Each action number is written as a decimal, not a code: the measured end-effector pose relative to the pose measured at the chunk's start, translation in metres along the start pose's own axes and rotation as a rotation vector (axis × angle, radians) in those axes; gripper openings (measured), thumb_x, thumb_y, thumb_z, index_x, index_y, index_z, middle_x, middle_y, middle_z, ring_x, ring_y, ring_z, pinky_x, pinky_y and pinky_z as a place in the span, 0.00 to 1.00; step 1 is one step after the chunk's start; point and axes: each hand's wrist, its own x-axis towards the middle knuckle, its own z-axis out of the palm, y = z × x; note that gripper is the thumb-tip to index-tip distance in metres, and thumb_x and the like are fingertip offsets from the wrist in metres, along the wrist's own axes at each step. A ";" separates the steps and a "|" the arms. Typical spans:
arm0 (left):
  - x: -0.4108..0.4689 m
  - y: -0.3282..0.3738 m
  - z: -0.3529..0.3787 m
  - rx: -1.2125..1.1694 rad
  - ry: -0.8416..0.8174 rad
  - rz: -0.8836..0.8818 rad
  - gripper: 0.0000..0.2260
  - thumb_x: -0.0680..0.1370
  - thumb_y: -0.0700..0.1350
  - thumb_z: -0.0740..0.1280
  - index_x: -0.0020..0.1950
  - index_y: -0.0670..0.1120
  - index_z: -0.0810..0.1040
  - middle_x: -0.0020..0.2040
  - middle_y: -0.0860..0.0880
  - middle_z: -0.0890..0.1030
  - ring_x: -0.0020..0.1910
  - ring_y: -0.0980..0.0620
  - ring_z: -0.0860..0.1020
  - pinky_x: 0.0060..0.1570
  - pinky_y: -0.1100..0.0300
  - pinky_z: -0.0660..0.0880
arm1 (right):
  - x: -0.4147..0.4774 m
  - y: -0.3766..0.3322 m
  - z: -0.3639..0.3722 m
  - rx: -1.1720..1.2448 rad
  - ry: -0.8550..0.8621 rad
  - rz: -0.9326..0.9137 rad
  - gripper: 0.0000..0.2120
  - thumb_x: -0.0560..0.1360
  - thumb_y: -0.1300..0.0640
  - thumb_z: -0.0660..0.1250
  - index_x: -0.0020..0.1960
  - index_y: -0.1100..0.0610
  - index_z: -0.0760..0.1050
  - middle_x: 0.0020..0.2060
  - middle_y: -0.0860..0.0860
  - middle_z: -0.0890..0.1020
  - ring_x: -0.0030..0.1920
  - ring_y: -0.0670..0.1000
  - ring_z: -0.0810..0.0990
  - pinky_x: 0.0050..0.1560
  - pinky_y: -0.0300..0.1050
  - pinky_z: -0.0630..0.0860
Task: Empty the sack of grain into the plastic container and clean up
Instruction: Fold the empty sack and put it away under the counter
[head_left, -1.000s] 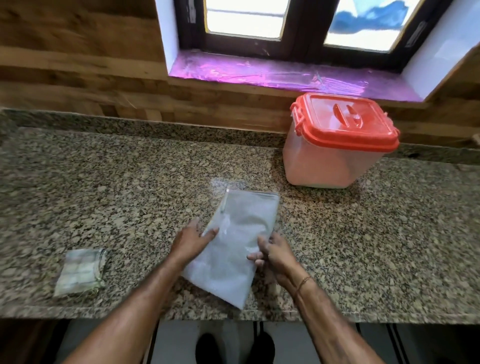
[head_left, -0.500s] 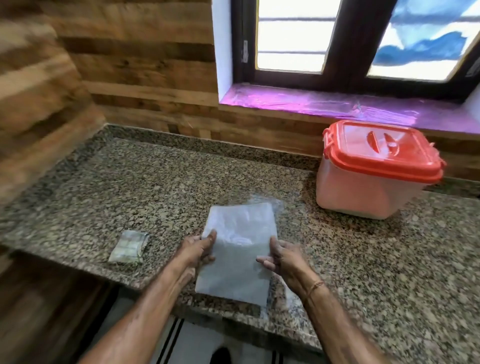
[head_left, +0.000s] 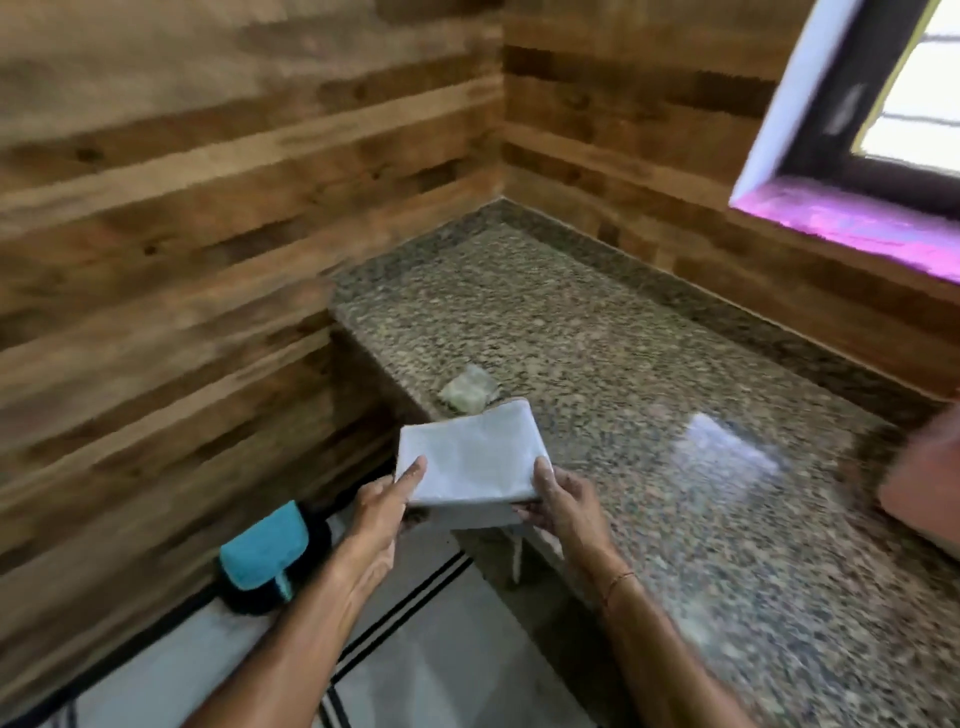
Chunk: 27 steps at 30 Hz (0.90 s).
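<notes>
sack (head_left: 470, 457) folded flat, pinched at both ends by left hand (head_left: 382, 514) and right hand (head_left: 566, 506), held off the worktop (head_left: 649, 395) edge | container (head_left: 922, 488) far right | risk: fold springs open if thumbs slacken; motion blur

Two bare forearms, no sleeves in view. Left hand (head_left: 382, 512) has no rings, nothing on its wrist. Right hand (head_left: 569, 506) also ringless; a thin orange-red thread bracelet (head_left: 618, 581) circles the right wrist. Fingernails short and plain. Frame edges motion-blurred.
</notes>
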 end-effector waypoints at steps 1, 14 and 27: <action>0.001 -0.003 -0.019 -0.025 0.037 0.009 0.09 0.78 0.48 0.73 0.50 0.42 0.82 0.44 0.45 0.84 0.43 0.48 0.81 0.39 0.57 0.77 | -0.004 0.003 0.014 -0.058 -0.046 -0.021 0.14 0.83 0.50 0.64 0.47 0.58 0.84 0.42 0.53 0.87 0.40 0.49 0.86 0.39 0.40 0.84; -0.003 -0.040 -0.239 -0.002 0.246 0.139 0.07 0.75 0.37 0.75 0.47 0.38 0.78 0.39 0.48 0.83 0.39 0.49 0.78 0.33 0.64 0.74 | -0.029 0.097 0.193 -0.218 -0.114 0.093 0.16 0.75 0.51 0.76 0.36 0.55 0.74 0.32 0.56 0.80 0.32 0.54 0.79 0.36 0.47 0.78; 0.042 -0.039 -0.379 -0.352 0.199 -0.216 0.16 0.75 0.31 0.72 0.62 0.36 0.79 0.46 0.44 0.87 0.43 0.47 0.84 0.33 0.61 0.80 | -0.009 0.146 0.313 -0.348 -0.373 0.223 0.15 0.78 0.51 0.72 0.63 0.55 0.78 0.58 0.57 0.83 0.59 0.59 0.83 0.50 0.46 0.84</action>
